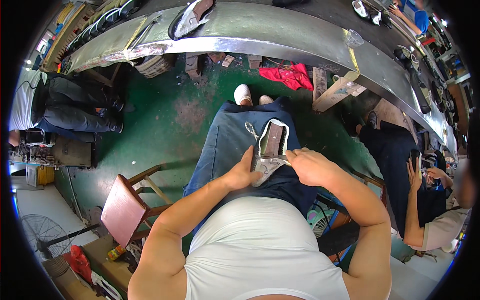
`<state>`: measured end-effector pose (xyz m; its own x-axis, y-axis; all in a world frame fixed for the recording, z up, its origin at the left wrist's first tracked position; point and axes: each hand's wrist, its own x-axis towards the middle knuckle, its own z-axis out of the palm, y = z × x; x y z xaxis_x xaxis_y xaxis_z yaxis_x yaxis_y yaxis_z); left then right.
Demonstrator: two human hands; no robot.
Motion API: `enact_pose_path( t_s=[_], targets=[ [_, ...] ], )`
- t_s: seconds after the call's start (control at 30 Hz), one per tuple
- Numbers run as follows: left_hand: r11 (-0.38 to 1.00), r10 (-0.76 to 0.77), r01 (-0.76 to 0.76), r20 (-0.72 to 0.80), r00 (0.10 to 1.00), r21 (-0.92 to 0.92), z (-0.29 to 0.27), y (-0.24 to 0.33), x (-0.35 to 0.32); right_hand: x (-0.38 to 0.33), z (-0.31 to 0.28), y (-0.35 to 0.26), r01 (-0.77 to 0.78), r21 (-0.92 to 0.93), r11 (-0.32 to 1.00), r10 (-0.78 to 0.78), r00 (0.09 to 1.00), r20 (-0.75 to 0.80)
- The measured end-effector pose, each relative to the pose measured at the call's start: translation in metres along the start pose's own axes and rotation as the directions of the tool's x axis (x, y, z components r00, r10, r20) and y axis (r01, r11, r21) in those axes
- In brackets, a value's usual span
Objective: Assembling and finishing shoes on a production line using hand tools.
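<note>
A shoe (273,140) lies in my lap with its underside up, showing a brownish insole inside a pale, stitched upper edge; the end nearest me is grey-white. My left hand (242,172) is wrapped round its left side near that end. In my right hand (310,166), fingers closed, is a metal tool that looks like pincers (268,159). Its metal head lies across the near part of the insole, against the shoe's upper edge. The handles are mostly hidden in my right fist.
Ahead runs a long metal-edged bench (250,44) with another upturned shoe (192,20) on its edge. A pink-topped stool (125,210) stands to my left, beyond it a fan (45,240). Co-workers sit at right (435,220) and stand at left (70,102). Red cloth (287,76) hangs under the bench.
</note>
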<state>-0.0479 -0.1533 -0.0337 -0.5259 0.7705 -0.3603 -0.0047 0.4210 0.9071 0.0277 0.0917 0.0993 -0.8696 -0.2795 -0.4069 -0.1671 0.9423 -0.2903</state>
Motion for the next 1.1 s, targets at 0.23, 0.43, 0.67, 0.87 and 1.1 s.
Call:
enact_pose_path(
  t_s=[0.23,0.43,0.67,0.87,1.1],
  targets=[
    [0.556,-0.449,0.198,-0.091,0.889,-0.807,0.012,0.028,0.016,0.018,0.005,-0.006,-0.015,0.187,0.982,-0.016,0.987,0.163],
    [0.961,-0.273,0.197,-0.535,0.8,-0.194,0.013,0.011,0.033,0.008,0.053,-0.021,-0.085,0.404,0.911,0.094,0.996,-0.003],
    [0.96,0.134,-0.004,-0.45,0.883,0.279,0.013,0.007,0.029,0.009,0.039,0.001,-0.139,0.192,0.972,0.188,0.945,-0.267],
    [0.833,0.299,-0.163,-0.183,0.936,0.529,0.004,0.02,0.02,-0.011,0.061,0.011,-0.26,0.3,0.918,0.311,0.941,-0.135],
    [0.792,0.058,-0.072,0.042,0.997,0.607,-0.024,0.04,0.03,-0.007,0.017,0.037,-0.234,0.567,0.79,0.303,0.952,-0.03]
  ],
)
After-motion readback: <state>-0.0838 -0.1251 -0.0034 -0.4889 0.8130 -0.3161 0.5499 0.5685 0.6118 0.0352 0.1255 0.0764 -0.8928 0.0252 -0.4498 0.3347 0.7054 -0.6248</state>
